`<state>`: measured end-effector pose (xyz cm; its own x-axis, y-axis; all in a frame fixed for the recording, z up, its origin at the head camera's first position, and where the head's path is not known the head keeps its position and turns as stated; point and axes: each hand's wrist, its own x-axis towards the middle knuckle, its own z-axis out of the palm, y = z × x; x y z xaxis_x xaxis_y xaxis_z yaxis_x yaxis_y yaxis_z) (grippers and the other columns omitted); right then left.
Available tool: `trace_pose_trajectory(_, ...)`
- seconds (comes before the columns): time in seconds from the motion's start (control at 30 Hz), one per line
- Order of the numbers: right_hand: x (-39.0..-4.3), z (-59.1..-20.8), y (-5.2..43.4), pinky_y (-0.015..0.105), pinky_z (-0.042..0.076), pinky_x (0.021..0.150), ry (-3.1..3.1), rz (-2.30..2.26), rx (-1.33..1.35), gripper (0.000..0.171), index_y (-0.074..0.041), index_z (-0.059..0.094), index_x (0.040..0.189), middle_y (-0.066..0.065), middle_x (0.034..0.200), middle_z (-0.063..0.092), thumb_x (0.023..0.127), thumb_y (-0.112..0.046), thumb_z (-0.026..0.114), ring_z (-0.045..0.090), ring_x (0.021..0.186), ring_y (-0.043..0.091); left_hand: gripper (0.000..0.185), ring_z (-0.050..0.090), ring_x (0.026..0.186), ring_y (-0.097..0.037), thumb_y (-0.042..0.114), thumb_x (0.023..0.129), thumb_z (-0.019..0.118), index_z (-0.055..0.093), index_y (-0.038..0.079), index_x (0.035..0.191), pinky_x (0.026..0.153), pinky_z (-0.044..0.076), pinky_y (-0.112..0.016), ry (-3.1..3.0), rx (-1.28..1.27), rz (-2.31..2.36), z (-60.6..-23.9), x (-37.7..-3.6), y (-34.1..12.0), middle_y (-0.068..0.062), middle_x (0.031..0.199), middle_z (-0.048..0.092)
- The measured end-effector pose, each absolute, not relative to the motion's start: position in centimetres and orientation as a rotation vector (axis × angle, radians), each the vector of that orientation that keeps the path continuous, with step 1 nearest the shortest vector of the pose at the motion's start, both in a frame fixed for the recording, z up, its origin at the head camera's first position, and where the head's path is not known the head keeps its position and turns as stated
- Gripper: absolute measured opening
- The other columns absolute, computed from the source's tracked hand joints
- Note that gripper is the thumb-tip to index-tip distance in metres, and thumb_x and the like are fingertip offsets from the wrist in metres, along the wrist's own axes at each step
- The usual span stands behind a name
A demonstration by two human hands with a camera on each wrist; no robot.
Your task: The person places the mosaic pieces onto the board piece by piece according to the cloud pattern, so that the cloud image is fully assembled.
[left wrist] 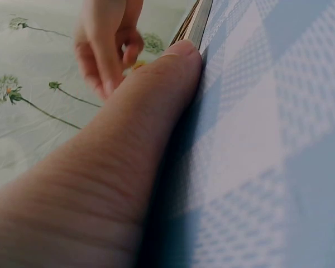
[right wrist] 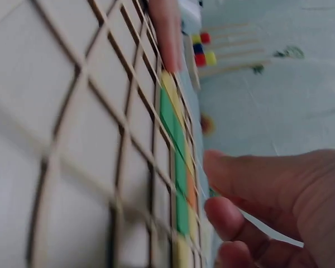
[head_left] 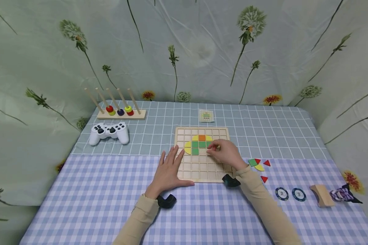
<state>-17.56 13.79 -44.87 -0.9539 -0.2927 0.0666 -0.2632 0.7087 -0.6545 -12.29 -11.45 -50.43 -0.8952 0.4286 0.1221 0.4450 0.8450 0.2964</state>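
While my right hand (head_left: 225, 152) hovers over the wooden grid board (head_left: 202, 175), its fingertips pinch a small yellow piece (head_left: 217, 147) at the right end of the coloured pattern (head_left: 198, 144). My left hand (head_left: 169, 168) lies flat, fingers straight, against the board's left edge. Only the left wrist view shows that thumb pressed along the board's rim (left wrist: 191, 28).

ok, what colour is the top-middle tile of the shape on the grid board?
Orange tile, flanked by yellow; clearest in the head view.
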Motion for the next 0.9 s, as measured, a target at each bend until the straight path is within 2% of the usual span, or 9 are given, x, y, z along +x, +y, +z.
trace_pose_trajectory(0.2, -16.6, -44.2, 18.5, 0.029, 0.036, 0.047, 2.848, -1.027, -0.377, 0.009, -0.011, 0.07, 0.085, -0.003, 0.071, 0.056, 0.082, -0.019, 0.074, 0.046, 0.053, 0.014, 0.121, 0.004, 0.143, -0.025, 0.083, 0.062, 0.059, 0.02, 0.012, 0.153, 0.113, -0.001, -0.047, -2.957, -0.706, -0.504, -50.4, -12.2, -11.5, -0.013, 0.157, 0.011)
trace_pose_trajectory(0.43, -16.0, -44.3, 22.8, 0.03, 0.038, 0.052, 2.773, -0.927, -0.46, 0.012, -0.008, 0.07, 0.092, -0.003, 0.075, 0.056, 0.081, -0.013, 0.074, 0.047, 0.058, 0.014, 0.122, 0.003, 0.143, -0.024, 0.085, 0.062, 0.056, 0.018, 0.013, 0.153, 0.113, -0.003, -0.045, -2.963, -0.703, -0.493, -50.6, -12.3, -11.5, -0.012, 0.157, 0.01)
trace_pose_trajectory(0.63, -15.3, -44.4, 24.6, 0.03, 0.041, 0.058, 2.7, -0.869, -0.608, 0.021, -0.008, 0.071, 0.096, -0.002, 0.083, 0.058, 0.077, -0.012, 0.079, 0.047, 0.064, 0.013, 0.122, 0.003, 0.143, -0.024, 0.085, 0.062, 0.056, 0.018, 0.013, 0.153, 0.113, -0.003, -0.045, -2.962, -0.706, -0.495, -50.7, -12.3, -11.5, -0.012, 0.157, 0.01)
trace_pose_trajectory(0.9, -14.8, -44.6, 24.8, 0.03, 0.041, 0.059, 2.661, -0.861, -0.56, 0.022, -0.011, 0.072, 0.095, -0.003, 0.091, 0.064, 0.075, -0.011, 0.081, 0.045, 0.067, 0.014, 0.122, 0.002, 0.143, -0.024, 0.085, 0.062, 0.057, 0.017, 0.014, 0.153, 0.113, -0.004, -0.045, -2.96, -0.705, -0.506, -50.7, -12.3, -11.5, -0.011, 0.157, 0.009)
